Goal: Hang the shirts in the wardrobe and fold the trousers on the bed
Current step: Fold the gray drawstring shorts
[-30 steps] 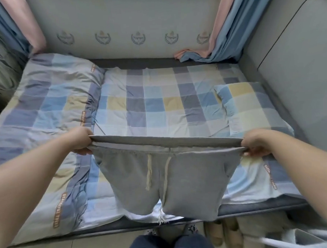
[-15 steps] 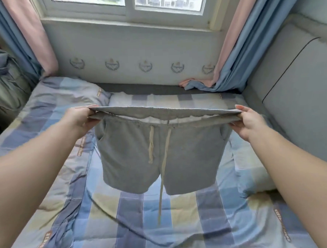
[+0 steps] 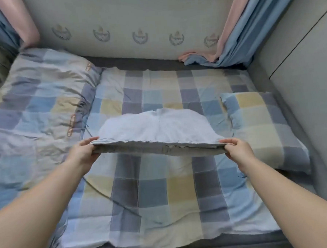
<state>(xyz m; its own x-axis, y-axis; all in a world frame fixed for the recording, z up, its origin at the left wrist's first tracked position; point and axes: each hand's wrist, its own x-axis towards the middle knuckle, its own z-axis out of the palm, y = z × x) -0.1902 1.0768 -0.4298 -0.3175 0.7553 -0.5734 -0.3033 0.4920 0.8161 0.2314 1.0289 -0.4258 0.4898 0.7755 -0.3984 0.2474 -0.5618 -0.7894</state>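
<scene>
A pair of grey shorts point(image 3: 155, 128) is stretched out flat above the middle of the bed point(image 3: 154, 190), legs pointing away from me toward the window wall. My left hand point(image 3: 82, 152) grips the left end of the waistband. My right hand point(image 3: 238, 150) pinches the right end. The waistband is pulled taut between them and casts a shadow on the checked sheet. The drawstring is hidden from here.
A checked quilt point(image 3: 35, 111) lies bunched on the left of the bed, a matching pillow point(image 3: 257, 122) on the right. Blue and pink curtains point(image 3: 228, 42) hang at the back right, their hems on the bed. A grey padded wall point(image 3: 308, 78) bounds the right side.
The shorts hung down from the waistband before; now they have swung forward and lie spread out flat over the bed. Both hands have come lower and nearer, still holding the waistband.
</scene>
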